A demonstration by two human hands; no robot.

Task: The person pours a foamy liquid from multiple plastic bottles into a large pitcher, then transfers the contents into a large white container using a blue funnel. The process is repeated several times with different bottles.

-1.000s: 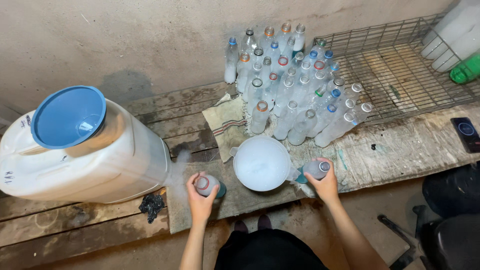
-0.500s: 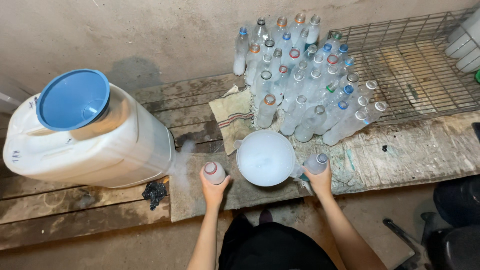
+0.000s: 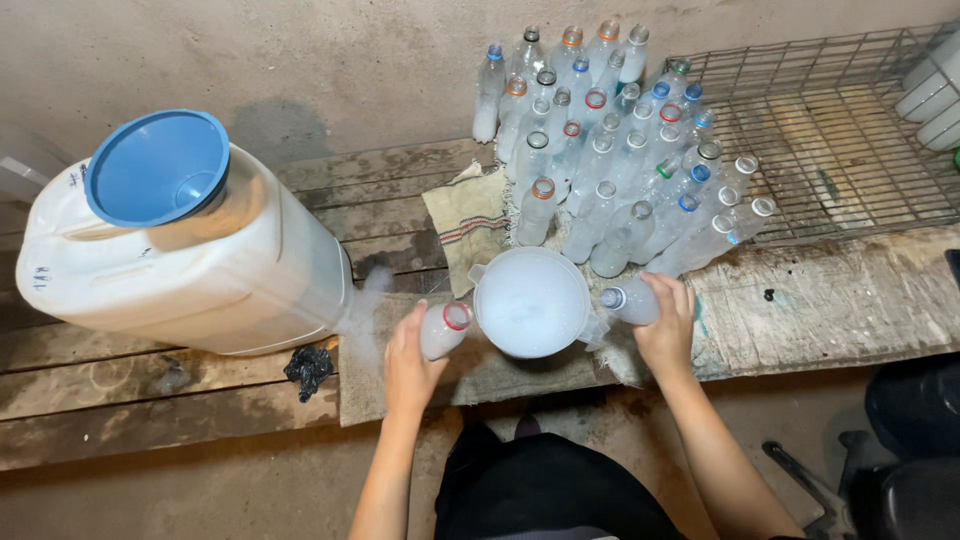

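Observation:
My left hand (image 3: 408, 362) grips a small clear plastic bottle (image 3: 443, 329) with a red neck ring, tilted toward a white plastic jug (image 3: 530, 303) full of milky white liquid. My right hand (image 3: 667, 327) holds a second bottle (image 3: 630, 301) with a blue neck ring, its open mouth pointing left at the jug's rim. The jug stands between both hands on a wooden board (image 3: 800, 310). Behind it stands a dense cluster of several empty, uncapped bottles (image 3: 610, 150).
A large white jerrycan (image 3: 200, 280) lies at the left with a blue funnel (image 3: 157, 167) in its mouth. A striped cloth (image 3: 468, 225) lies beside the bottles. A wire cage (image 3: 830, 140) sits at the right. A black crumpled scrap (image 3: 308, 368) lies on the planks.
Both hands have lifted and tilted their bottles in toward the jug. The view has shifted slightly, moving the jerrycan right.

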